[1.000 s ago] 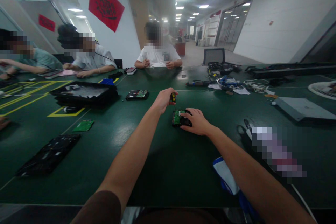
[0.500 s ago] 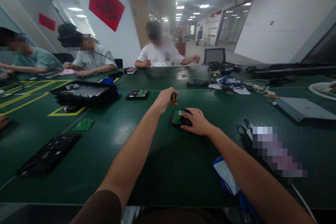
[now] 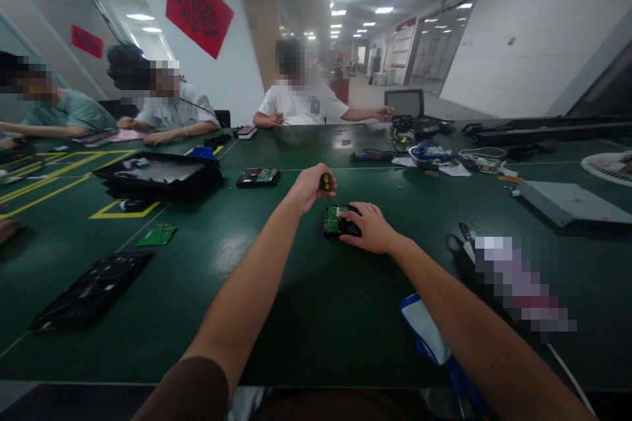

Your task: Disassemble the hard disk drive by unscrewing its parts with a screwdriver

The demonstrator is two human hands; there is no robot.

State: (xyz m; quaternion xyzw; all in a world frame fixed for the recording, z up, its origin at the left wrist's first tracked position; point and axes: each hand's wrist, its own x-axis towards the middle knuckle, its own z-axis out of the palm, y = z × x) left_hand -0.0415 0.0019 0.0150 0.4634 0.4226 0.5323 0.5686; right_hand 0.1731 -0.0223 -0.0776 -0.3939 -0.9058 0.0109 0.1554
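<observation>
My left hand (image 3: 309,189) is closed around the black-and-yellow handle of a screwdriver (image 3: 324,182). The thin shaft points down, its tip at the green circuit board on a hard drive (image 3: 332,226); whether the tip sits in a screw is too small to tell. My right hand (image 3: 371,229) grips the drive from its right side, thumb at the near edge and a finger lying over the board, which hides the drive's right part. The drive rests flat on the green table (image 3: 306,302).
Left of my arms are another hard drive (image 3: 258,177), a loose green circuit board (image 3: 157,235), a black panel (image 3: 93,289) and a black tray (image 3: 158,174). A blue-and-white cloth item (image 3: 425,325) lies under my right forearm. A grey metal case (image 3: 573,202) stands right; co-workers sit opposite.
My hands, the screwdriver and the drive hold almost the same place. The co-worker opposite has stretched an arm further right, toward the pile of cables.
</observation>
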